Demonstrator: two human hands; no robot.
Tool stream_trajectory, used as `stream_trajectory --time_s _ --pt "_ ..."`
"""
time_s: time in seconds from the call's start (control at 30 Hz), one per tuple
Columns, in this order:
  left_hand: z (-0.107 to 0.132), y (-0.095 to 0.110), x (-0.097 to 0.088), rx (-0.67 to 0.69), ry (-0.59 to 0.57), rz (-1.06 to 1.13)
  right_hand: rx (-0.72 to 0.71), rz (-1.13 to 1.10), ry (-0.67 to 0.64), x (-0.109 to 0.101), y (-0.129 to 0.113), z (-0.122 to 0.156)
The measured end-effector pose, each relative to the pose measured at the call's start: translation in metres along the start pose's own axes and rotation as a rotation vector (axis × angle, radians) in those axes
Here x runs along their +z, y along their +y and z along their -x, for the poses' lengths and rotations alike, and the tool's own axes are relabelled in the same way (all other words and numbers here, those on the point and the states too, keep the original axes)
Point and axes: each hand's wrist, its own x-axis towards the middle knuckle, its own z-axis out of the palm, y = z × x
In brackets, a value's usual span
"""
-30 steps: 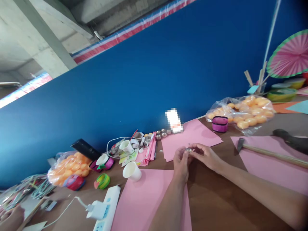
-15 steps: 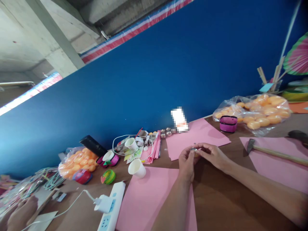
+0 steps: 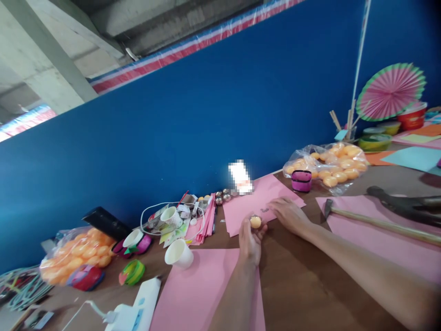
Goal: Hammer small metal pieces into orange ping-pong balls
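My left hand [image 3: 251,242] is closed around a small orange ball [image 3: 255,222], holding it above the brown table between thumb and fingers. A thin shiny or clear rim shows along the ball's top; I cannot make out what it is. Just to the right, my right hand [image 3: 288,215] reaches over a pink paper sheet [image 3: 241,207], its fingers stretched out and apart from the ball. A few small dark pieces [image 3: 264,210] lie on that sheet beside my right fingertips, too small to name.
A white paper cup [image 3: 179,254] stands on the near pink sheet [image 3: 206,289], close to a white power strip [image 3: 148,294]. A hammer [image 3: 379,222] lies to the right. Bags of orange balls [image 3: 344,163] sit at both sides; shiny metal balls [image 3: 219,201] rest by the blue wall [image 3: 206,115].
My right hand has left the ball and moved to the small pieces on the pink sheet. My left hand keeps the ball. The view has swung right, and another person's hand at left is gone.
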Motion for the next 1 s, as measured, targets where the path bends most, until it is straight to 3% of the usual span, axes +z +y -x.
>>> stream_trajectory --time_s 0.5,1.0 --pt "0.001 0.001 0.003 -0.006 0.020 -0.098 0.085 -0.050 0.022 0.000 -0.002 0.002" --pt "0.002 0.000 0.002 0.034 0.007 -0.110 0.115 -0.309 0.145 -0.008 -0.023 0.007"
